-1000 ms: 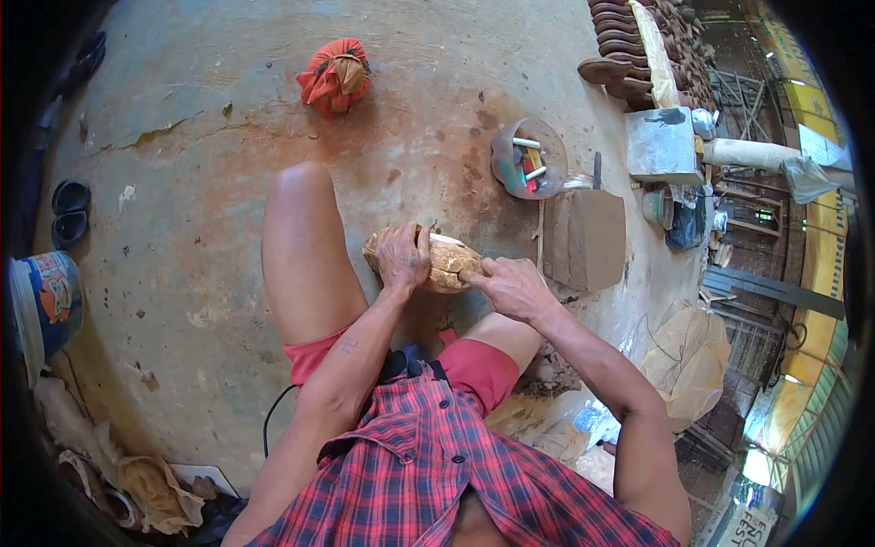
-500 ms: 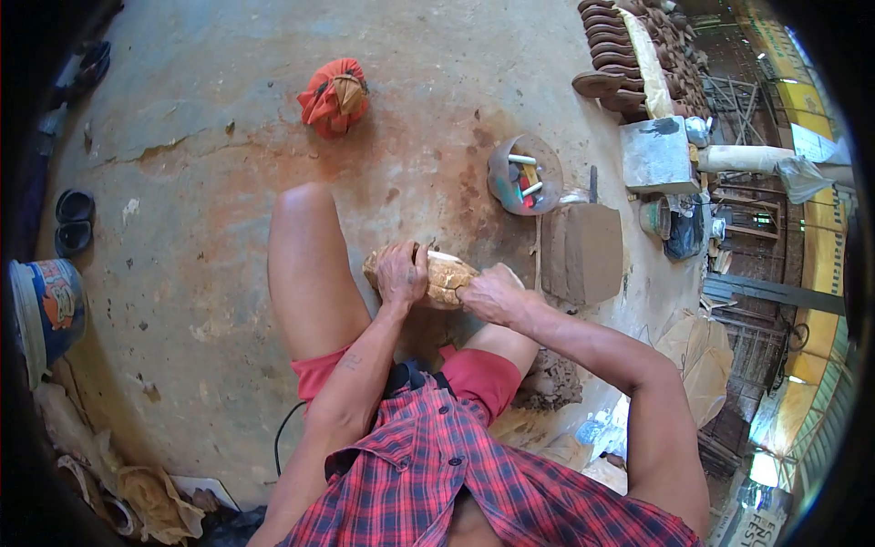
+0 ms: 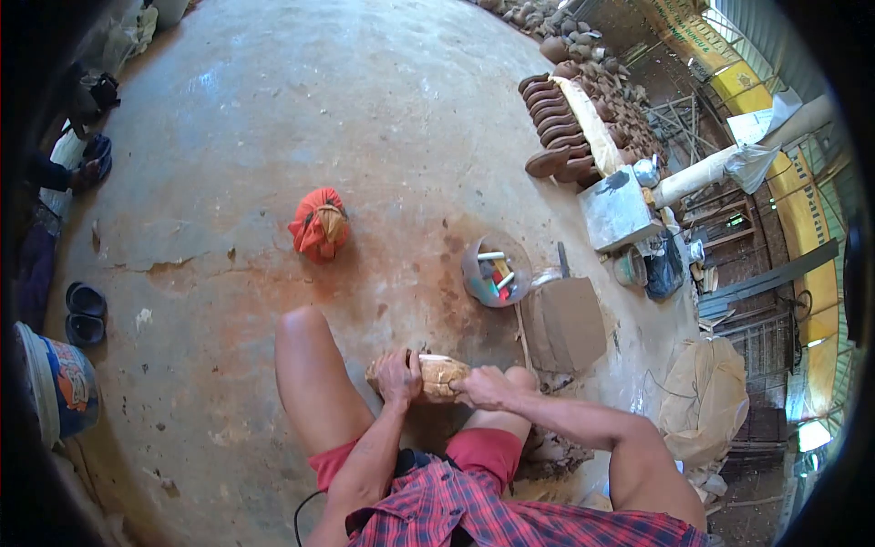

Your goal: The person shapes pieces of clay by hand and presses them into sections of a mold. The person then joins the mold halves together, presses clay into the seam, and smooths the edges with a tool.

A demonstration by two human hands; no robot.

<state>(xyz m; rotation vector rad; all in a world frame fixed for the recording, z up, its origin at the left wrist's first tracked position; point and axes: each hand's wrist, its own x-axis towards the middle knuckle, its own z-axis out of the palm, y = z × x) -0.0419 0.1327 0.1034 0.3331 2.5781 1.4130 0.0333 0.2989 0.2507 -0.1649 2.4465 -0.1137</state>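
Between my knees sits a rounded tan-brown piece (image 3: 438, 378) with a rough, mottled surface and a pale strip along its top; its exact kind is unclear. My left hand (image 3: 398, 376) is wrapped over its left part and grips it. Against its right end lies my right hand (image 3: 488, 388), closed with the fingers curled in. What that hand holds, if anything, is hidden. Beyond my right knee are a grey-brown block of clay (image 3: 567, 326) and a clear bowl (image 3: 472, 284) with white sticks and colored tools inside.
A red cloth bundle (image 3: 319, 225) lies on the floor ahead. Dark sandals (image 3: 86, 314) and a bucket (image 3: 68, 387) stand left. Rows of brown clay pieces (image 3: 556, 128), a grey box (image 3: 620, 210) and brown paper (image 3: 702, 387) are on the right. A person's foot shows at far left.
The view has tilted up, so the floor things and my hands appear lower and more of the far floor shows. Both hands stay on the tan-brown piece.
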